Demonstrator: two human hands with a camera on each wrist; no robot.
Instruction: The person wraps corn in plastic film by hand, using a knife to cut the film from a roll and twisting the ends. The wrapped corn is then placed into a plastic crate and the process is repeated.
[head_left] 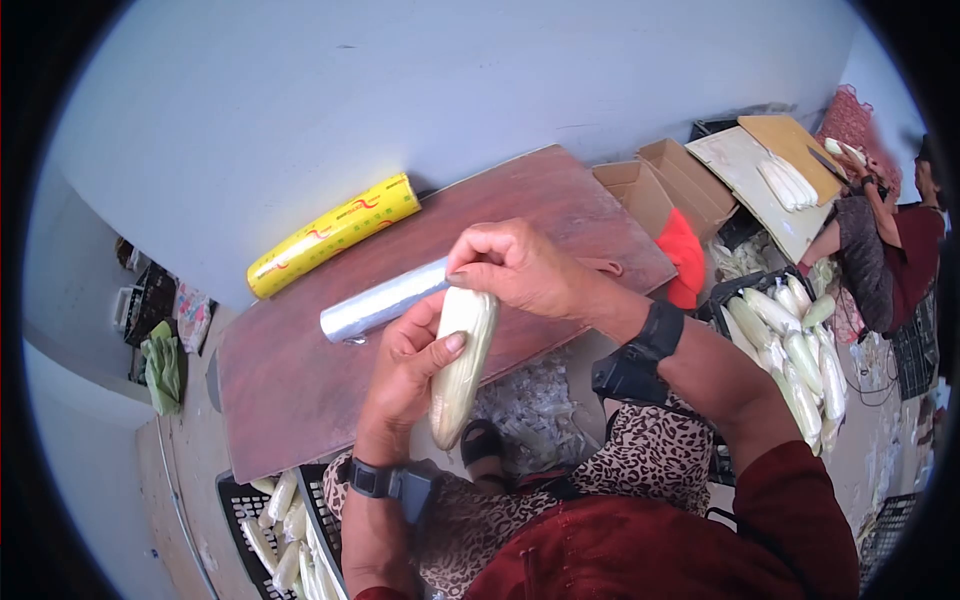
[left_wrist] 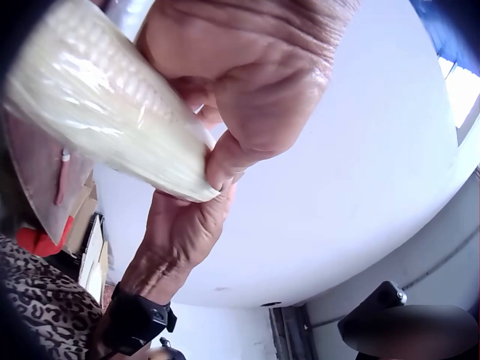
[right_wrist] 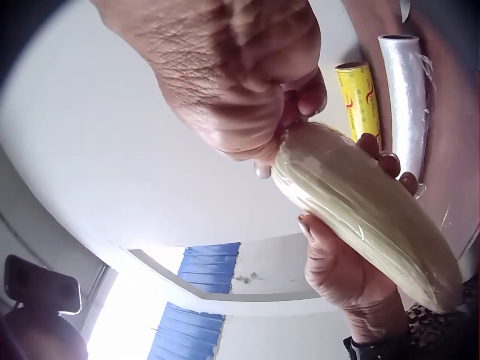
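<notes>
An ear of corn (head_left: pixel 465 360) in pale husk, wrapped in shiny clear film, is held up above the near edge of the table. My left hand (head_left: pixel 412 360) grips it round the middle, thumb across its front. At its upper end, my right hand (head_left: pixel 515 265) pinches the tip with thumb and curled fingers. In the left wrist view, rows of kernels show through the film on the corn (left_wrist: pixel 97 97). From the right wrist view, the right fingertips (right_wrist: pixel 262 169) are right at the film-covered end. Behind the hands, a roll of clear film (head_left: pixel 375 300) lies on the table.
A yellow printed roll (head_left: pixel 335 235) lies along the back of the reddish table (head_left: pixel 290 400). Crates of corn stand at lower left (head_left: pixel 240 505) and right (head_left: pixel 715 300). Cardboard boxes (head_left: pixel 635 190) and a red cloth (head_left: pixel 682 260) are beyond the table's right end. Another person (head_left: pixel 905 240) sits far right.
</notes>
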